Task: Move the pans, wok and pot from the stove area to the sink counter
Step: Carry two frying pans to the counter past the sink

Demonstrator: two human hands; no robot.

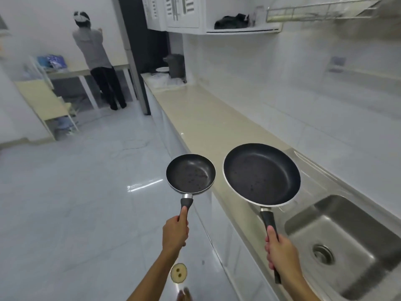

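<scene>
My left hand (175, 232) grips the black handle of a small black frying pan (191, 173), held level in the air at the front edge of the beige counter (201, 118). My right hand (282, 253) holds the handle of a larger black frying pan (261, 173), which hovers over the counter just left of the steel sink (342, 242). Both pans are empty and sit side by side, a small gap between them. No wok, pot or stove is in view.
The long counter runs away along the tiled wall to a dark appliance (175, 65) and a white plate (162, 69). Wall cabinets and a wire rack (321, 9) hang above. A person (97, 59) stands at a far table. Glossy floor lies to the left.
</scene>
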